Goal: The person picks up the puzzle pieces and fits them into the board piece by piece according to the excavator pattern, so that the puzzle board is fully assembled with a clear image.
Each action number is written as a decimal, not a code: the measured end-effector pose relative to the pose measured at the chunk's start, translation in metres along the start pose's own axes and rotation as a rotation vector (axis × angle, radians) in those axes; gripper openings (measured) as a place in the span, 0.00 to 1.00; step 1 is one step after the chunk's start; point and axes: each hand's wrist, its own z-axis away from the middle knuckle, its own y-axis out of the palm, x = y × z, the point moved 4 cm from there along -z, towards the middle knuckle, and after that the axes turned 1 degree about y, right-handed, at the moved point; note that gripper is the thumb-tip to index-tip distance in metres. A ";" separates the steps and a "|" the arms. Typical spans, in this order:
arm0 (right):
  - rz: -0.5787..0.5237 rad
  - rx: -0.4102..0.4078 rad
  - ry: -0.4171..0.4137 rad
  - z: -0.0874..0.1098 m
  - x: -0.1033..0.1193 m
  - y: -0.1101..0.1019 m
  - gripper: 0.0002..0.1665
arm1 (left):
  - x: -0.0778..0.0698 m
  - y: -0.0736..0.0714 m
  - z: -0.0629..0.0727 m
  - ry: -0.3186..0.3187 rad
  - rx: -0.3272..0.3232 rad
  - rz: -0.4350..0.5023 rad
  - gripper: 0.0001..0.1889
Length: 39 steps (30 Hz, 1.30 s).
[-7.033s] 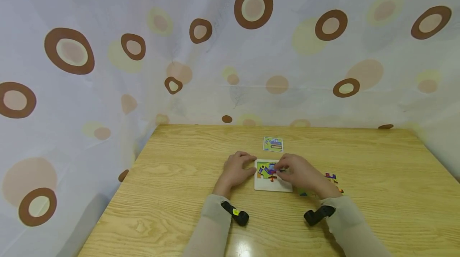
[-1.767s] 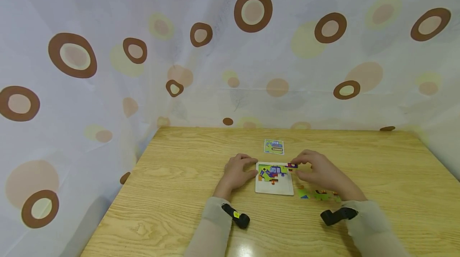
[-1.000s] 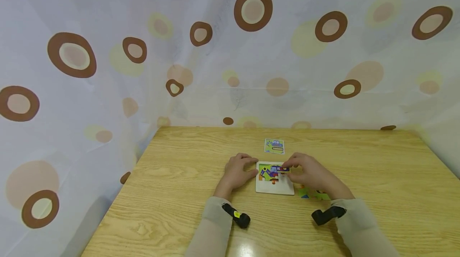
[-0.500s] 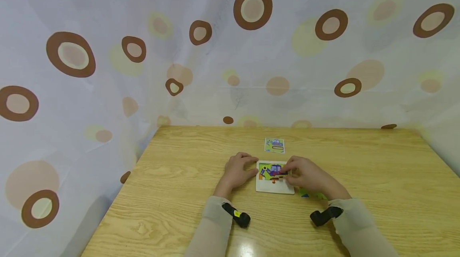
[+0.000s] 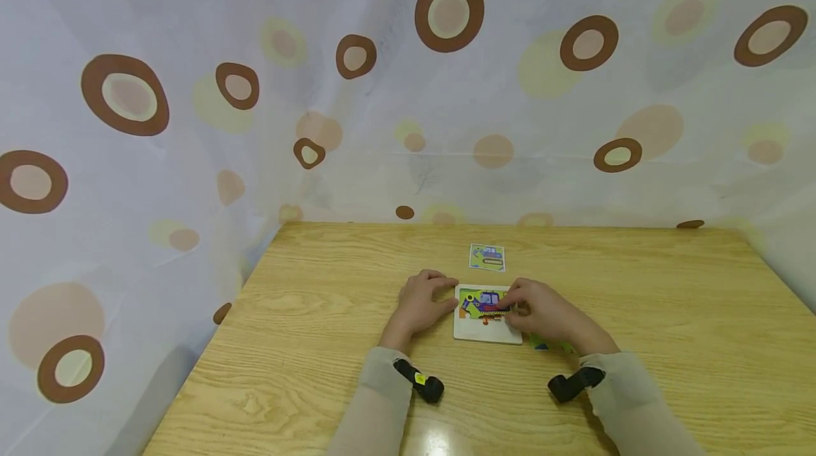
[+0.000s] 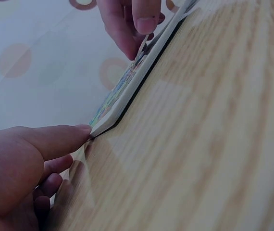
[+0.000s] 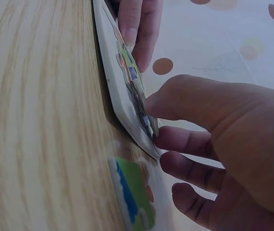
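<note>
A white puzzle tray [image 5: 487,337] lies on the table, its upper part filled with joined pieces of a digger picture [image 5: 472,304]. My left hand [image 5: 423,300] rests at the tray's left side, thumb straight against the near corner of its edge in the left wrist view. With thumb and forefinger my right hand [image 5: 542,309] pinches a purple-and-red puzzle piece [image 5: 499,311], low at the right end of the joined pieces. The fingers partly cover this piece. In the right wrist view the right thumb [image 7: 168,102] lies on top, the other fingers loosely bent beside the tray.
A small picture card [image 5: 487,258] of the same digger lies behind the tray. Loose puzzle pieces, one green and blue [image 7: 134,192], lie right of the tray, partly hidden under the right forearm. Patterned cloth [image 5: 382,180] hangs behind the wooden table [image 5: 306,343].
A blue cab piece now sits among the joined pieces. My right hand has carried the striped purple-and-red piece leftward from the tray's right edge and lowered it beside them. The left hand stays put.
</note>
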 end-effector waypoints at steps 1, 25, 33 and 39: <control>0.000 0.001 -0.002 0.000 0.000 0.000 0.13 | 0.000 0.000 0.000 -0.001 0.001 0.000 0.20; -0.004 -0.005 0.009 0.000 0.002 0.000 0.12 | 0.002 0.002 -0.001 0.002 0.000 0.005 0.20; -0.015 0.009 0.032 0.000 -0.001 0.002 0.12 | 0.002 0.002 -0.002 0.004 0.001 0.000 0.20; -0.012 0.014 0.031 -0.001 -0.003 0.003 0.12 | 0.002 0.002 -0.001 -0.001 0.003 0.001 0.20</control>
